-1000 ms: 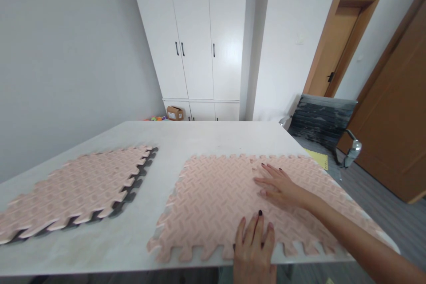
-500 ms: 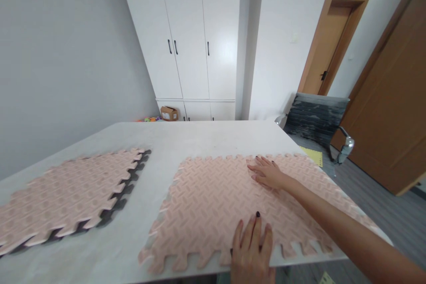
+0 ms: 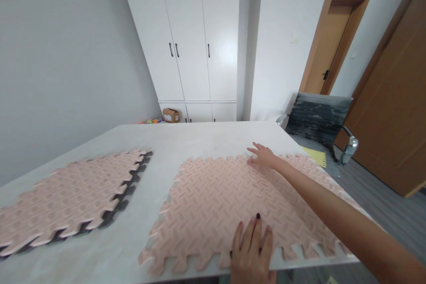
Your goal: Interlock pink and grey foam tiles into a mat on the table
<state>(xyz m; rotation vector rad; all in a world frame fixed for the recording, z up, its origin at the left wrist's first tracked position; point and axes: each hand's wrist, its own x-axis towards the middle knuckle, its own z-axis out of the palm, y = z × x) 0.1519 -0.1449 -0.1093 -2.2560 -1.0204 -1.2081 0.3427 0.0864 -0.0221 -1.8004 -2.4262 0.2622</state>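
A pink foam puzzle mat (image 3: 213, 204) with a raised tread pattern and toothed edges lies flat in front of me. My left hand (image 3: 251, 250) rests palm down on its near edge, fingers stretched out. Over at the mat's far edge is my right hand (image 3: 262, 157), its fingers spread and reaching slightly past the teeth. Whether its palm touches the foam I cannot tell. Neither hand grips anything. To the left lies another pink foam mat (image 3: 80, 191), with the dark teeth of a grey mat (image 3: 128, 191) showing from underneath along its right and near edges.
Both mats lie on a white table (image 3: 206, 137). Beyond its right side stand a dark office chair (image 3: 319, 115) and a yellow perforated piece (image 3: 314, 156). A cardboard box (image 3: 171, 115) sits by the white cabinet (image 3: 186, 40) at the back.
My right hand has moved away from me, from the mat's surface to its far edge. My left hand stays in place at the near edge.
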